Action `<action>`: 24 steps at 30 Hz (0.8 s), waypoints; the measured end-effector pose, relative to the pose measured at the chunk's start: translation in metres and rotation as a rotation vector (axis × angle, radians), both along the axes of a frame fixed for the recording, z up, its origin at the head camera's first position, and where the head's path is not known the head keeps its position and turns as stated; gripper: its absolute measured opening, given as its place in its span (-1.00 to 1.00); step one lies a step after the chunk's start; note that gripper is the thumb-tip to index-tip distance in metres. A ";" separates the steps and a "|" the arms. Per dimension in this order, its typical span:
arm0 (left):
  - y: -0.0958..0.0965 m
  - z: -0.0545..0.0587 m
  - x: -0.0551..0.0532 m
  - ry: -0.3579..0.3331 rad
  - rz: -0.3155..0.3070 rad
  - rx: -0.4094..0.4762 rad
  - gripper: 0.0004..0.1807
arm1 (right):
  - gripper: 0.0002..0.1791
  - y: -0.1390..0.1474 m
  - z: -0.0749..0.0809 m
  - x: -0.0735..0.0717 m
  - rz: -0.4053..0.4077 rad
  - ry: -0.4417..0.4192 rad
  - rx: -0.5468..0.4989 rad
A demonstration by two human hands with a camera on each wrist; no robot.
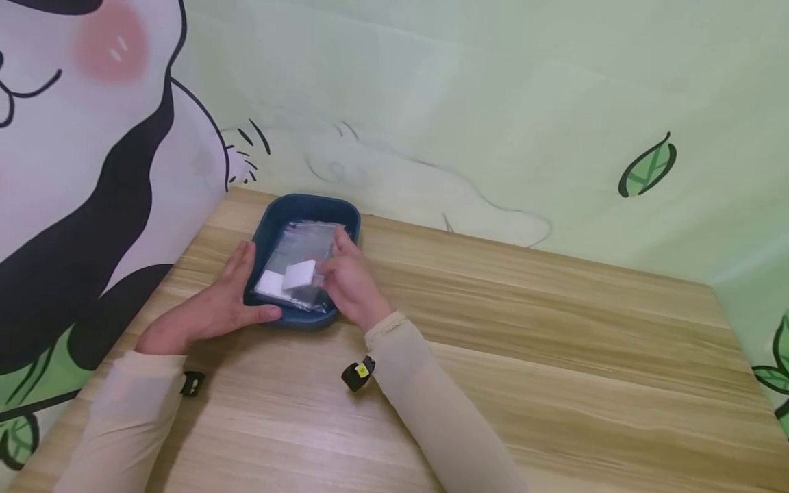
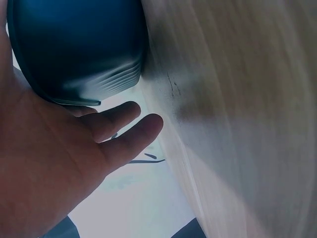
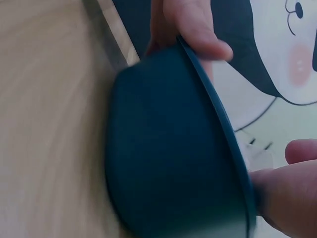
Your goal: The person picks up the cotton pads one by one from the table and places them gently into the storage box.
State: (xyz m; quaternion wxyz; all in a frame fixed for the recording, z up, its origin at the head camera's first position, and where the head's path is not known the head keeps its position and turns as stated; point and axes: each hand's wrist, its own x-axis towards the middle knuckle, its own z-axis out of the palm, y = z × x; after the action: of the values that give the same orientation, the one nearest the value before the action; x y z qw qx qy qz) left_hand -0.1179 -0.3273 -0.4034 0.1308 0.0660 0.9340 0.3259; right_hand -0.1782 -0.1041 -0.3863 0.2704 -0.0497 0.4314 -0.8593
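A dark blue bin [image 1: 306,322] with rounded corners stands on the table. Inside it lies a clear plastic bag [image 1: 302,239], and a white piece [image 1: 270,283] shows at its near left. My left hand [image 1: 218,301] rests against the bin's left side, fingers straight, thumb over the near rim. The left wrist view shows two of its fingers [image 2: 136,134] extended clear of the wall. My right hand [image 1: 354,284] reaches over the right rim and pinches a small white square piece [image 1: 300,274] above the bag. In the right wrist view, the bin's wall hides its fingertips.
The bin stands on a wood-grain table [image 1: 555,342], near its back left corner. Behind the table hangs a pale green printed backdrop [image 1: 462,103] with a panda figure on the left. Each wrist wears a black strap, the right one with a yellow mark [image 1: 362,370].
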 end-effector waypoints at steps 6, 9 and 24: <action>0.002 0.000 0.000 -0.001 -0.005 -0.005 0.41 | 0.08 -0.018 -0.004 0.005 -0.040 -0.070 -0.054; 0.003 0.000 0.000 0.003 -0.008 -0.002 0.40 | 0.09 -0.023 -0.005 0.007 -0.051 -0.093 -0.086; 0.001 0.001 0.002 -0.005 0.007 -0.008 0.41 | 0.16 -0.049 -0.011 0.005 -0.143 -0.094 -0.097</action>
State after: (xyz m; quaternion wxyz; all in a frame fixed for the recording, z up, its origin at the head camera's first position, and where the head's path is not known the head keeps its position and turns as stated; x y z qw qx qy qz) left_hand -0.1162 -0.3268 -0.4023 0.1321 0.0616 0.9352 0.3227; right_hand -0.1729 -0.1534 -0.3974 0.2256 0.0085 0.3787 -0.8976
